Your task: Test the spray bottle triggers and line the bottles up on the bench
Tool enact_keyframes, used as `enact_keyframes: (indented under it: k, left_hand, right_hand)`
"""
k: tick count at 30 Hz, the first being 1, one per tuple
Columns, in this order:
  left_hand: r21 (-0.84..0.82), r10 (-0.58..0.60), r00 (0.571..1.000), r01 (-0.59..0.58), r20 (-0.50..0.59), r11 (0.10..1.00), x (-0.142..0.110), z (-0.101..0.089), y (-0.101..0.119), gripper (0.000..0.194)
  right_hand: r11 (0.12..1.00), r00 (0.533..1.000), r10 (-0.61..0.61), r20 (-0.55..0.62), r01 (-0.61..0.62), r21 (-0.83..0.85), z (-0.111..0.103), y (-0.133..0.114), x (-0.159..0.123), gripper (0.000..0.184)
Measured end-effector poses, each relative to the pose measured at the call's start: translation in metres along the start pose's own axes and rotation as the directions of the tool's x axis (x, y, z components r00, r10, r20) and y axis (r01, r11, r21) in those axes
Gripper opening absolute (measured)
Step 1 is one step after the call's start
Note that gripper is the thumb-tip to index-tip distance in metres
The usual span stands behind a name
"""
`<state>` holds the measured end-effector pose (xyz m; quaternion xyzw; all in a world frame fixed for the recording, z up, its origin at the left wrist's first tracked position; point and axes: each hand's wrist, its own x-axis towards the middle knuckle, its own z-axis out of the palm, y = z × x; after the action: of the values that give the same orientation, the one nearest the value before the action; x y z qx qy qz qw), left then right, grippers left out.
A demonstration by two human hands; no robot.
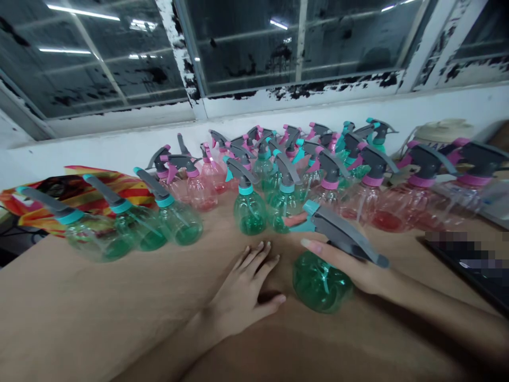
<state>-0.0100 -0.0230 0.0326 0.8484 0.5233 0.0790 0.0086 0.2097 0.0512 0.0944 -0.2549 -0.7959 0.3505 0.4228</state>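
My right hand (345,262) is closed around the neck of a green spray bottle (322,284), just under its grey and teal spray head. That bottle is slightly tilted; I cannot tell whether its base touches the table. My left hand (244,292) lies on the brown table (159,302) with fingers spread, left of the held bottle and apart from it. Beyond my hands stand two more green spray bottles, a near-left one (249,212) and one beside it (280,204), the latter partly hidden by my right fingers.
Several green bottles (181,223) stand at the left, before a red-yellow bag (115,183). Pink and green spray bottles (201,191) crowd the back along the white wall (131,151), below windows. Pink-collared bottles (392,212) line the right. A dark flat device (473,270) lies at the right edge.
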Motion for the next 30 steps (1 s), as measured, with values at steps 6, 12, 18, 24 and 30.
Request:
enact_keyframes:
  k: [6, 12, 18, 24, 30]
  left_hand:
    - [-0.012, -0.005, 1.000, 0.005, 0.008, 1.000, 0.0005, -0.0026, 0.0005, 0.068]
    - [-0.017, -0.010, 1.000, 0.010, 0.006, 1.000, 0.0003, -0.0036, 0.0009, 0.067]
    - [-0.024, -0.011, 1.000, 0.011, 0.007, 1.000, 0.0006, -0.0027, 0.0006, 0.067]
    - [-0.027, -0.016, 1.000, 0.016, 0.016, 0.999, 0.0011, -0.0038, 0.0011, 0.065]
    - [-0.028, -0.007, 1.000, 0.007, 0.008, 1.000, 0.0006, -0.0019, 0.0006, 0.065]
  right_hand:
    - [0.998, 0.999, -0.043, -0.010, 0.043, 0.039, -0.0020, -0.0027, 0.0045, 0.025]
    - [0.999, 1.000, -0.008, 0.006, 0.007, 0.041, -0.0014, -0.0052, 0.0041, 0.026]
    - [0.997, 0.998, 0.065, 0.025, -0.066, 0.040, -0.0014, -0.0009, 0.0041, 0.024]
    - [0.995, 0.997, 0.051, 0.063, -0.056, 0.078, 0.0014, 0.0023, 0.0012, 0.017]
    - [0.998, 0.998, 0.062, 0.012, -0.062, -0.030, 0.0020, -0.0009, -0.0019, 0.025]
